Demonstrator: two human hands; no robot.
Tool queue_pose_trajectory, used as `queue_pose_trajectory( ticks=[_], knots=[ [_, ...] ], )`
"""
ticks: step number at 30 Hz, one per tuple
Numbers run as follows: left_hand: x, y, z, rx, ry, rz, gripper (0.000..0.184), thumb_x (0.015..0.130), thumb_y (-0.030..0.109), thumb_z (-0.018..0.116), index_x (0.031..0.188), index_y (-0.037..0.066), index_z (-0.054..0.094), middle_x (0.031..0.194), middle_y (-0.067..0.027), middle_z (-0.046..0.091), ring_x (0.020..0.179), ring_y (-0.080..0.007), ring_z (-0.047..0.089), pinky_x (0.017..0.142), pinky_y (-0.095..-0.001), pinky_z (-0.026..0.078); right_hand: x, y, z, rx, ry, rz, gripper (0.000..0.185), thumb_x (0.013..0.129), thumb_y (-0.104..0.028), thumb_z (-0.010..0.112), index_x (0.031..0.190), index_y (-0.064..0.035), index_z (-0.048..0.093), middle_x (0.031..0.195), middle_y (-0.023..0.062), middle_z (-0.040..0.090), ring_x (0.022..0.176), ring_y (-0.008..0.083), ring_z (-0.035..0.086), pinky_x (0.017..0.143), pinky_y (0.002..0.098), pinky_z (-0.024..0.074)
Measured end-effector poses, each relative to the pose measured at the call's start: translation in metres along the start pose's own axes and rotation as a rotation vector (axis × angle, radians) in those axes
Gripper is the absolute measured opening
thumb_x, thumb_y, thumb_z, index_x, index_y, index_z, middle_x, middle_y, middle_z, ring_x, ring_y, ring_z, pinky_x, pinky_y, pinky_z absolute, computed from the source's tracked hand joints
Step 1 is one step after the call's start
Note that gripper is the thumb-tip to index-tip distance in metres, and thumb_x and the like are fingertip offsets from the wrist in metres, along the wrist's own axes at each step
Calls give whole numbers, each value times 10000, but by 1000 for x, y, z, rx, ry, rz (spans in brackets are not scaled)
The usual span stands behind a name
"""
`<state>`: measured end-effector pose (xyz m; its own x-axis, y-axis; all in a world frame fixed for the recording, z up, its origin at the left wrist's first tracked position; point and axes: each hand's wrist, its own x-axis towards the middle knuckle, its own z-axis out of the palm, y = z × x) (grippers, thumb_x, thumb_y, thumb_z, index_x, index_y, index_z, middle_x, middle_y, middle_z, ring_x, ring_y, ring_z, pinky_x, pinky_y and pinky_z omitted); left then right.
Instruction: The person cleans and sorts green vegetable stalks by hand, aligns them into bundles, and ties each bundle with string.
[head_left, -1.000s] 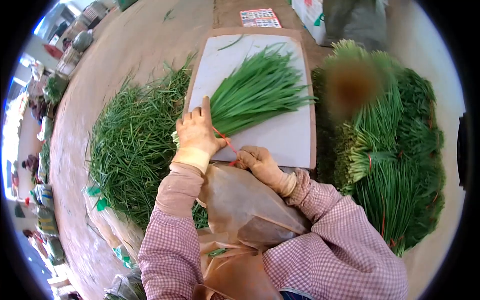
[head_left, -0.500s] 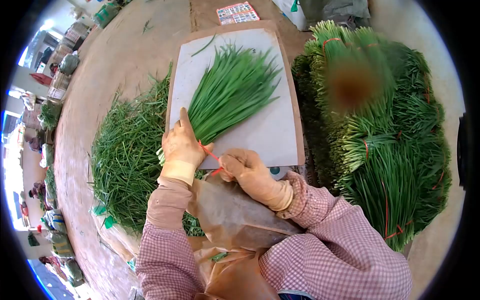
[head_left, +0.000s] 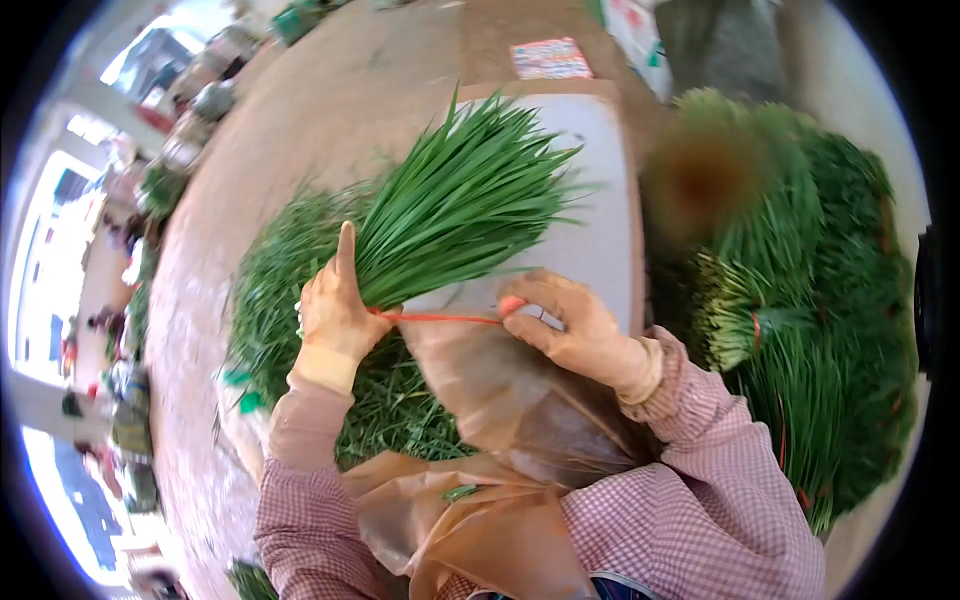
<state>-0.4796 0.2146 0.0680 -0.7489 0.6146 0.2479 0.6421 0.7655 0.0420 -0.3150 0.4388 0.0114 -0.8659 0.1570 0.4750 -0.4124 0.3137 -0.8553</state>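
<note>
Wrapped around the base of a bunch of garlic chives [head_left: 460, 195], my gloved left hand [head_left: 335, 312] holds it with the thumb pointing up. The long green leaves fan out toward the upper right, over part of a white board [head_left: 605, 200]. A red tie [head_left: 440, 317] stretches taut from the bunch near my left hand to my right hand [head_left: 585, 328], which grips its other end between thumb and fingers. The cut ends of the bunch are mostly hidden behind my left hand.
Loose green leaves [head_left: 285, 260] lie in a heap on the left. Tied bunches [head_left: 790, 370] are stacked on the right. A brownish plastic apron [head_left: 480, 520] covers my lap. A printed sheet [head_left: 551, 59] lies beyond the board. Bags and bundles line the far left wall.
My right hand has moved right, away from the left hand, drawing the red tie out longer. The bunch has lifted and shifted left relative to the board. The view has turned slightly.
</note>
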Motion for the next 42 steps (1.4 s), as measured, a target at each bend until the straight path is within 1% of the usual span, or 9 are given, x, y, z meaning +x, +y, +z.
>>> queue_pose_trajectory(
  ticks=[14, 16, 21, 23, 26, 30, 38, 40, 42],
  knots=[
    [-383, 1, -72, -104, 117, -620, 1133, 582, 279, 864, 1478, 22, 222, 998, -190, 655, 834, -392, 650, 720, -440, 534, 30, -82, 117, 643, -449, 197, 131, 918, -49, 621, 1037, 3, 638, 923, 53, 663, 794, 127, 598, 744, 254, 493],
    [-421, 21, -57, -12, 155, -697, 1099, 619, 302, 849, 1470, -2, 224, 947, -176, 643, 774, -381, 639, 676, -440, 524, 10, -97, 153, 336, -612, -494, 201, 869, -15, 623, 1067, -48, 643, 943, 83, 661, 807, 180, 628, 722, 284, 511],
    [-466, 75, -34, 175, 157, -865, 1129, 610, 310, 865, 1470, -18, 212, 1078, -205, 579, 885, -366, 620, 729, -437, 510, -82, -98, 241, -545, -833, -975, 328, 790, -162, 574, 1113, -145, 627, 843, 36, 566, 721, 178, 583, 582, 293, 467],
    [-475, 84, -47, 183, 61, -936, 1165, 584, 292, 886, 1479, -4, 201, 1142, -217, 559, 972, -366, 610, 786, -438, 511, -96, -84, 251, -480, -847, -1009, 359, 785, -178, 561, 1139, -148, 612, 900, 62, 576, 711, 181, 573, 584, 294, 464],
    [-485, 70, -95, -926, 95, -1138, 1279, 547, 201, 925, 1524, 59, 111, 1315, -197, 516, 1242, -313, 493, 1063, -389, 381, -93, -87, 249, -379, -841, -1080, 396, 754, -172, 568, 1148, -143, 603, 978, 88, 593, 720, 177, 571, 600, 306, 459],
    [-458, 29, -96, -782, 120, -967, 1156, 623, 237, 891, 1507, 23, 179, 1362, -175, 497, 1259, -260, 475, 1071, -363, 357, -91, -89, 251, -208, -739, -1121, 383, 726, -160, 604, 1106, -117, 608, 1039, 93, 608, 727, 156, 578, 593, 305, 442],
    [-437, 22, -53, -1141, 567, -1260, 575, 787, 88, 703, 1308, -31, 490, 1181, -108, 613, 1053, -184, 580, 952, -313, 441, -41, -50, 189, -134, -579, -760, 369, 720, 22, 628, 1080, -60, 627, 934, 82, 645, 733, 207, 638, 586, 304, 471],
    [-439, 25, -49, -1194, 704, -1366, 385, 812, 62, 660, 1173, -44, 576, 1075, -81, 649, 936, -155, 608, 872, -280, 473, -37, -52, 190, 40, -451, -469, 255, 804, 41, 618, 1039, -52, 652, 871, 53, 673, 683, 161, 618, 569, 271, 469],
    [-440, 25, -47, -1143, 718, -1391, 306, 830, 58, 647, 1116, -38, 596, 1027, -70, 658, 880, -140, 614, 824, -265, 486, -18, -65, 182, 381, -478, 434, 117, 907, -82, 618, 1005, -54, 674, 855, 22, 685, 683, 94, 594, 605, 228, 471]
  ],
)
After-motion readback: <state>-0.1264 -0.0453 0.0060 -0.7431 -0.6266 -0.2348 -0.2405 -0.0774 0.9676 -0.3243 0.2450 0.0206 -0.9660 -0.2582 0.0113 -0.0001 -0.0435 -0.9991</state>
